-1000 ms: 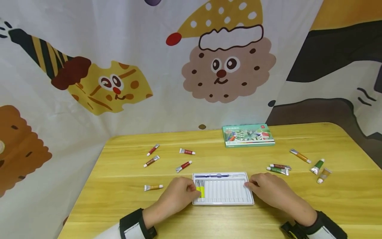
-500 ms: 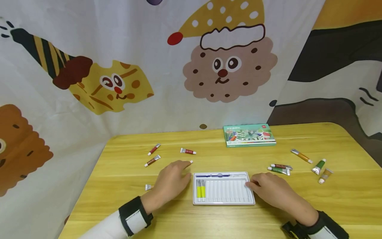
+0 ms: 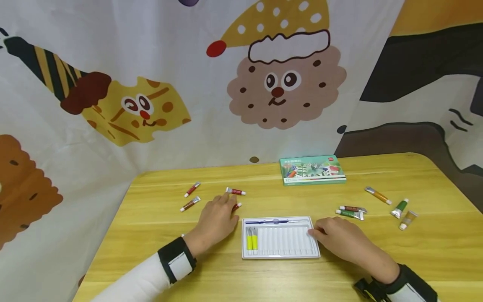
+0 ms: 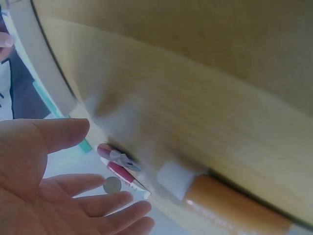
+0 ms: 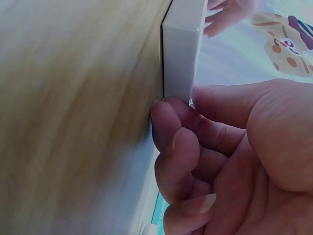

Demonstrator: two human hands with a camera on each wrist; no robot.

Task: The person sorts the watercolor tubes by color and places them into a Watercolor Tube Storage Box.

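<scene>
A white ridged tray (image 3: 286, 251) lies near the table's front edge. Two yellow paint tubes (image 3: 251, 243) sit in its left slots, and a blue brush (image 3: 271, 221) lies along its far side. My right hand (image 3: 320, 234) pinches the tray's right edge (image 5: 181, 54), fingers curled against its side. My left hand (image 3: 226, 206) is stretched out left of the tray, palm down and fingers straight, over a red paint tube (image 3: 237, 206) whose cap end shows. The left wrist view shows the open palm (image 4: 73, 205) close to that red tube (image 4: 120, 169).
More red tubes (image 3: 192, 189) (image 3: 190, 204) (image 3: 235, 191) lie at the back left. An orange tube (image 4: 234, 208) lies under my left wrist. Several green, brown and ochre tubes (image 3: 400, 208) are scattered at the right. A green box (image 3: 312, 170) sits at the back. A cartoon curtain hangs behind.
My left hand let go of the second yellow tube in the tray, then moved away and forward to the red tube. The right hand stayed on the tray's edge.
</scene>
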